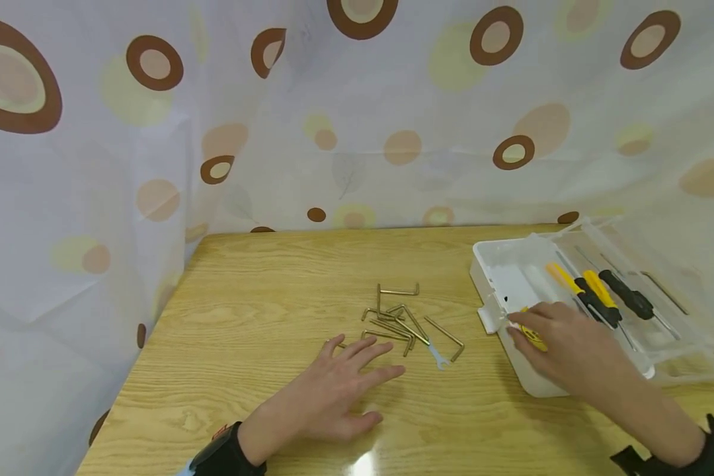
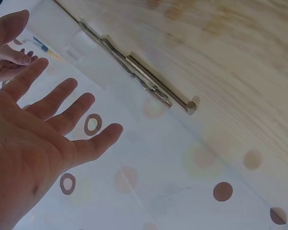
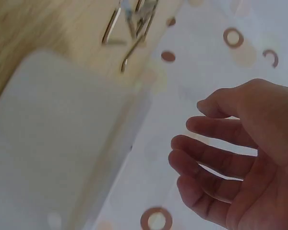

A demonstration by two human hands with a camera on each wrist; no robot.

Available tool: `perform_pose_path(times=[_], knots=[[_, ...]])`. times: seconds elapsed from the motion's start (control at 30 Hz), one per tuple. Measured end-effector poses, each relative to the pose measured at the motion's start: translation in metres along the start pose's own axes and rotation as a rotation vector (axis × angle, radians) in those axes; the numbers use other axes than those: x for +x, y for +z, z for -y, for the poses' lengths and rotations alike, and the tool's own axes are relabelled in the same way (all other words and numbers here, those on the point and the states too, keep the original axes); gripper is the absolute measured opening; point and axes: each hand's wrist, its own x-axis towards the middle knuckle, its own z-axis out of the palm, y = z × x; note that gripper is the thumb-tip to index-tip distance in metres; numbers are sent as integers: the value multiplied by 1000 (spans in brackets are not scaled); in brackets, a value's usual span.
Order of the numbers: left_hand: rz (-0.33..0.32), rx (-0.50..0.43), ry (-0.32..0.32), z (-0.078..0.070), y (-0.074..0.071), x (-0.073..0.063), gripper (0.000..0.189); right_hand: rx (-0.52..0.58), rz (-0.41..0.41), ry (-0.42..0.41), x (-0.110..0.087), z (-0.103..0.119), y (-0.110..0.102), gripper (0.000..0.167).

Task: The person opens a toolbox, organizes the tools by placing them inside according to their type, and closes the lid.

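Observation:
My left hand [image 1: 342, 390] is spread palm down, low over the table, with nothing in its fingers. Just beyond its fingertips lies a loose pile of brass-coloured L-shaped hex keys [image 1: 444, 331], and a small pale-blue open-end wrench [image 1: 438, 357] pokes out of it. Over the near left edge of a white plastic toolbox [image 1: 482, 277] hovers my right hand [image 1: 577, 350]. In the right wrist view its fingers [image 3: 213, 153] are loosely bent and hold nothing. A yellow item with dark markings [image 1: 534, 338] shows in the box beneath that hand, partly covered by it.
The toolbox's clear lid [image 1: 690, 330] is swung back to the right. Yellow-and-black screwdrivers [image 1: 599, 289] and a black-handled screwdriver [image 1: 631, 296] lie at its right part. A patterned curtain [image 1: 369, 178] hangs along the wooden table's [image 1: 244, 291] back and left edges.

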Motion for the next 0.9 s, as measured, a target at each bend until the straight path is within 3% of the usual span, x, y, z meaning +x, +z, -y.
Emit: perform_pose_path(times=[0.07,0.2,0.37,0.47,0.57,0.77,0.9], knots=[[1,-5,0,0,0,-1,63,29,57,-62,1,20,9,23],[-4,-6,-9,1,1,-2,63,6,231,-103,3,49,24,30],[-26,-2,-11,1,1,-4,62,-109,408,-143,1,64,41,45],[-29,-4,-7,1,2,-5,62,-85,497,-164,-2,67,47,47],[-24,-10,-7,1,2,-5,61,-19,518,-195,-6,69,50,41],[-35,-5,-9,2,2,-6,60,3,426,-171,-5,60,53,53],[-33,-8,-9,2,3,-6,59,20,510,-128,-7,53,56,55]])
